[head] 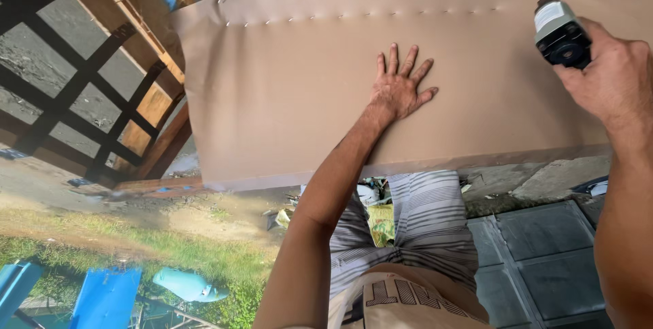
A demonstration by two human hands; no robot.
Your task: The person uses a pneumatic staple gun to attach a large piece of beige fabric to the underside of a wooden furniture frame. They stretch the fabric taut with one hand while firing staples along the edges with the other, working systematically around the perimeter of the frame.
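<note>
Left hand (pixel 400 89): fingers spread, flat on tan fabric panel (pixel 286 97) | Right hand (pixel 612 77): fingers wrapped round black staple gun (pixel 560 32), white rectangular label on top, over panel's right end

A large panel (pixel 286 84) wrapped in smooth tan-brown covering stretched across the upper half of the view, its long edges running from nine o'clock to three o'clock. A row of small staples and puckers followed its far edge, toward twelve o'clock. The near edge showed a thin folded lip. At two o'clock, over the panel's right part, a black staple gun (pixel 560 31) with a pale label on its body sat tilted, its rear facing the camera.
</note>
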